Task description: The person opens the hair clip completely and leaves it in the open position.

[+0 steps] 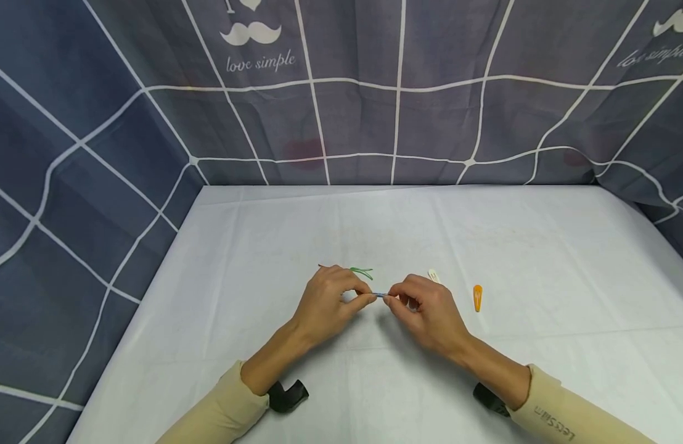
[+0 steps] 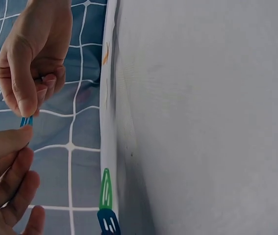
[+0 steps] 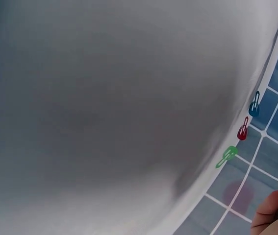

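A small blue snap hair clip point(image 1: 380, 295) is stretched between both hands above the table, its ends covered by fingertips. My left hand point(image 1: 331, 301) pinches one end with thumb and forefinger; the other fingers are loosely bent in the left wrist view. The opposite end is pinched by my right hand point(image 1: 428, 313). Behind the left hand lies a green hair clip point(image 1: 362, 271), partly hidden in the head view. A dark blue clip point(image 3: 255, 105) and a red clip point(image 3: 243, 129) rest near it. A white clip point(image 1: 433, 275) peeks out behind the right hand.
To the right of my right hand an orange hair clip point(image 1: 478, 298) lies on the white-covered table point(image 1: 552, 259). A grey-blue curtain point(image 1: 352, 123) with white grid lines rises along the table's back and sides.
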{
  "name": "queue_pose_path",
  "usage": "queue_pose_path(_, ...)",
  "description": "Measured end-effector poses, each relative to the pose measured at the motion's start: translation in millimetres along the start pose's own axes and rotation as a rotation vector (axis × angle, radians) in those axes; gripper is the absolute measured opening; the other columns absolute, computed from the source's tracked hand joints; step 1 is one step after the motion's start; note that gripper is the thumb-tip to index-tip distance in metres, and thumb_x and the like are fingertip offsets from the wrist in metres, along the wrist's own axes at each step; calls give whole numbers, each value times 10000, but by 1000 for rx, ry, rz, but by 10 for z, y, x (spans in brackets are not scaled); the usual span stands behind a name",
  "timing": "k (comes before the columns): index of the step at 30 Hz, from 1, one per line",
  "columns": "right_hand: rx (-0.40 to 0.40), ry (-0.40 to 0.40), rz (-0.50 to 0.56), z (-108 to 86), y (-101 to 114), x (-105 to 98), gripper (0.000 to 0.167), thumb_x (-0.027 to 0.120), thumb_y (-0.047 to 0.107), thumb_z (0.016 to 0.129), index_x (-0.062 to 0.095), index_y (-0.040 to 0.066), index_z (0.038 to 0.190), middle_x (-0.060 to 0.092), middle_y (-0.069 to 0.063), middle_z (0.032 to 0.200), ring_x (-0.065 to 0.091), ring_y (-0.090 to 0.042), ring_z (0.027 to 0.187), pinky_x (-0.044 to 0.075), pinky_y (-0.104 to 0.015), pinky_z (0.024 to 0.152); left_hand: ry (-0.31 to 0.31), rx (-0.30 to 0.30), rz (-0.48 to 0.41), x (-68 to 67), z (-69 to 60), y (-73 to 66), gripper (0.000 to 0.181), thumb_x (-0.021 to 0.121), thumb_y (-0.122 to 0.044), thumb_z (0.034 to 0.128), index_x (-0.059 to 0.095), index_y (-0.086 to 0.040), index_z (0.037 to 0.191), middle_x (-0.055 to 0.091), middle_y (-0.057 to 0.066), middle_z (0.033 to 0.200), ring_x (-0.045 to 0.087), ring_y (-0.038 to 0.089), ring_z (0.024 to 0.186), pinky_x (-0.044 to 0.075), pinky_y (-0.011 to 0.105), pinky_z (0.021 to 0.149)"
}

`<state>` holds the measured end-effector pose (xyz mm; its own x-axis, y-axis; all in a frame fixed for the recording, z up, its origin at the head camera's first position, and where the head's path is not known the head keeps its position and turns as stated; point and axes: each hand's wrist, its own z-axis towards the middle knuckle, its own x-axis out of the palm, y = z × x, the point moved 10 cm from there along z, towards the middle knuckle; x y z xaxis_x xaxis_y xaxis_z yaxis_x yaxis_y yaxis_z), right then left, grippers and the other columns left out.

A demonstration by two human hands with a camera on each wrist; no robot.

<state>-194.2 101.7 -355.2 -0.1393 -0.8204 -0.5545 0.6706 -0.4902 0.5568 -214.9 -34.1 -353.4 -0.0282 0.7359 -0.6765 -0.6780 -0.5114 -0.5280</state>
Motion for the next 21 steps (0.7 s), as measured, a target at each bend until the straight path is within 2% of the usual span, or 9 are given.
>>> queue_pose_path(9,45,37,-15,-19,-73,43,149,793,31,764,707,137,824,495,123,706,453,-35,596,400,-193,548,113,25,-18,62,-13,29,52,817,-139,812,765,-138,816,678,-114,767,616,145,771,455,333,841)
queue_pose_path(15,75,77,10,-26,-105,87,149,806,48,769,706,128,845,502,125,711,457,-46,593,409,-207,540,130,33,-33,60,-29,57,42,803,-106,818,764,-117,828,679,-100,779,599,154,751,452,299,776)
queue_pose_path(21,104,141,40,-53,-138,155,152,811,71,781,707,105,887,506,131,746,488,-104,598,416,-213,547,145,-3,-53,76,-56,117,39,798,-102,824,764,-117,835,683,-101,791,603,150,766,449,292,763)
